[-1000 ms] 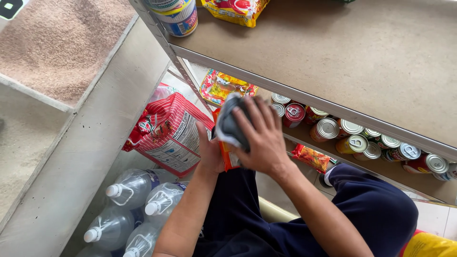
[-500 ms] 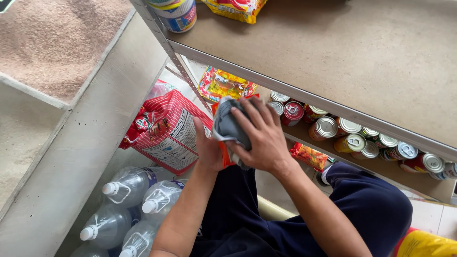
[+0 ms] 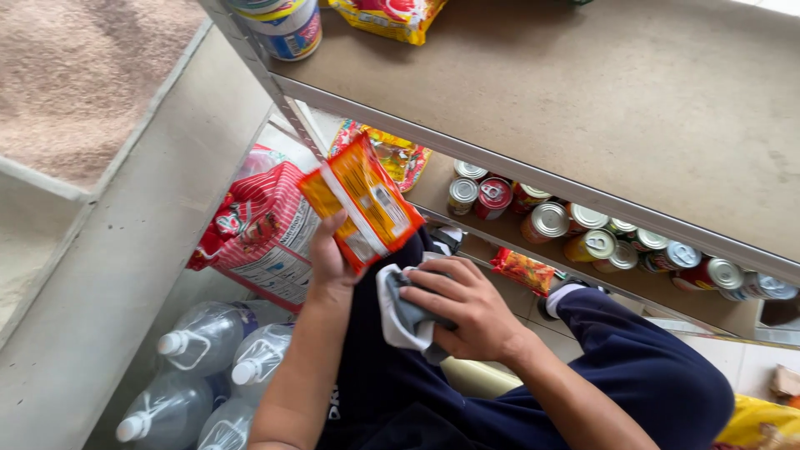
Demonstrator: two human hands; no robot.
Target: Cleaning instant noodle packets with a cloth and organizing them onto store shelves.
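Left hand (image 3: pixel 332 268) closed around the lower edge of an orange and yellow snack packet (image 3: pixel 360 202), held up tilted just in front of the lower shelf's edge. Right hand (image 3: pixel 460 307) clenched on a grey and white cloth (image 3: pixel 402 310), bunched just below the packet, above the lap. Beside the left wrist, a red and white bag (image 3: pixel 262 225); below it, clear water bottles (image 3: pixel 208 337). Further right, on the lower shelf (image 3: pixel 433 196), a row of tin cans (image 3: pixel 550 218). Overhead, a bare brown upper shelf (image 3: pixel 583 92)
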